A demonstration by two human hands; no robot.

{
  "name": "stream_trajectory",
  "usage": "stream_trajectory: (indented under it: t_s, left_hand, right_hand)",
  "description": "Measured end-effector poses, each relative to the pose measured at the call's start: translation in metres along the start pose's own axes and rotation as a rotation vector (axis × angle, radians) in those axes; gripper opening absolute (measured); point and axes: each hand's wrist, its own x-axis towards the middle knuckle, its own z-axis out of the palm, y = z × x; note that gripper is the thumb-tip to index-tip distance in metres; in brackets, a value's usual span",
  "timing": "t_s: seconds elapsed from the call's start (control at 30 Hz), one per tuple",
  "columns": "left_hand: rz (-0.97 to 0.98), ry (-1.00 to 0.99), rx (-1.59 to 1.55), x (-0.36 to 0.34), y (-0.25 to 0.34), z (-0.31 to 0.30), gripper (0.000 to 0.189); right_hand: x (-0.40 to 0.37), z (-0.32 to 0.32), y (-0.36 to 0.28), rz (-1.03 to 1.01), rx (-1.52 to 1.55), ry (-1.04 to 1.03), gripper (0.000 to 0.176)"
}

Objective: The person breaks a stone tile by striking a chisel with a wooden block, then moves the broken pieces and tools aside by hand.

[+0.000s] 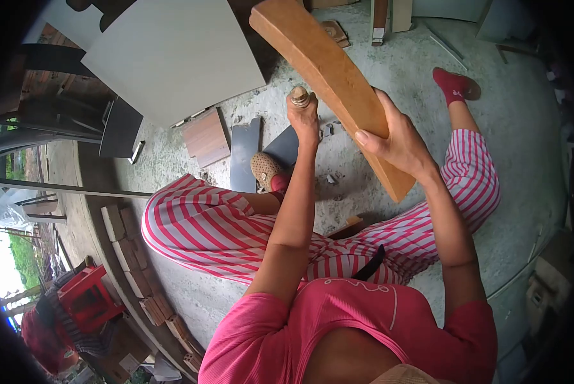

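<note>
My right hand (399, 144) is closed round a long, slightly curved block of wood (338, 77), its thumb on the near face and the fingers behind. The block slants from upper left to lower right, raised above the floor. Left of it, my left hand (305, 118) makes a fist round an upright tool handle (299, 96) with a rounded end and a metal band. The rest of this tool is hidden below the fist. My left hand is close beside the block in this view.
I sit on a concrete floor (511, 153), legs apart. Near my left foot lie dark boards (243, 150), a wood-grain panel (206, 137) and small chips. A large grey panel (178, 57) stands upper left. A red plastic chair (91, 297) and bricks (127, 249) are at left.
</note>
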Motion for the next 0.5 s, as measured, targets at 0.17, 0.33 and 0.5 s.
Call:
stream_trajectory:
  t_s: [0.17,0.33,0.5]
  left_hand:
    - [-0.096,0.103,0.113,0.028,-0.025,-0.034,0.019]
    - [-0.196,0.334,-0.158,0.028,-0.011,-0.044,0.017]
    - [-0.182,0.342,-0.196,0.03,0.002,-0.045,0.015]
  right_hand:
    - [-0.004,-0.006,-0.006,-0.177,0.166,0.17,0.078]
    - [-0.013,0.003,0.016,-0.095,0.222,0.177,0.078]
    - [-0.022,0.006,0.03,-0.03,0.233,0.167,0.077]
